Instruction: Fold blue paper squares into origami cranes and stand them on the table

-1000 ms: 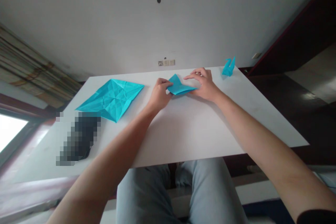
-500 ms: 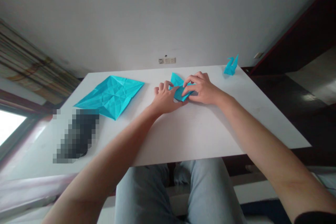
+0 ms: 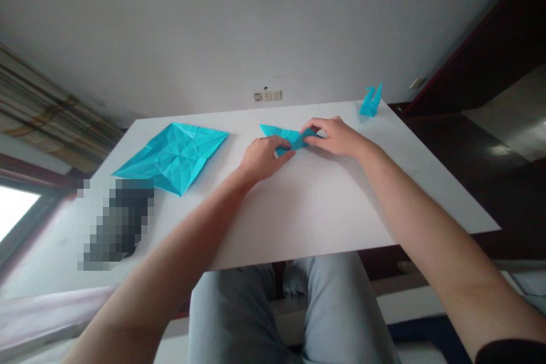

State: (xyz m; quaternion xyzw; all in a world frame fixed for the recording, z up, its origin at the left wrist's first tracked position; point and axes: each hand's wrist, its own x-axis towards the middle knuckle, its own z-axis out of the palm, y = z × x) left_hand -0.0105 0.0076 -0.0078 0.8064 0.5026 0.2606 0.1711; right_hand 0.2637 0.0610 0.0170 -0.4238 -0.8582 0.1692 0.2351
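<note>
A folded piece of blue paper (image 3: 295, 139) is between my two hands, over the middle of the white table. My left hand (image 3: 263, 157) grips its near left edge, thumb on the near side and fingers over the paper. On the other side, my right hand (image 3: 331, 134) pinches the paper's right end between thumb and fingers. One pointed flap sticks out to the far left, beyond my left fingers. Parts of the folds are covered by my fingertips.
A larger creased blue sheet (image 3: 174, 154) lies spread at the left of the white table (image 3: 307, 216). In front of it is a pixelated dark object (image 3: 123, 219). A blue origami crane (image 3: 370, 102) stands at the far right corner, near the wall with sockets (image 3: 267, 96).
The folded paper has turned and now lies flatter and wider between my hands. My right fingers have shifted from its top to its right end. The view has tilted slightly.
</note>
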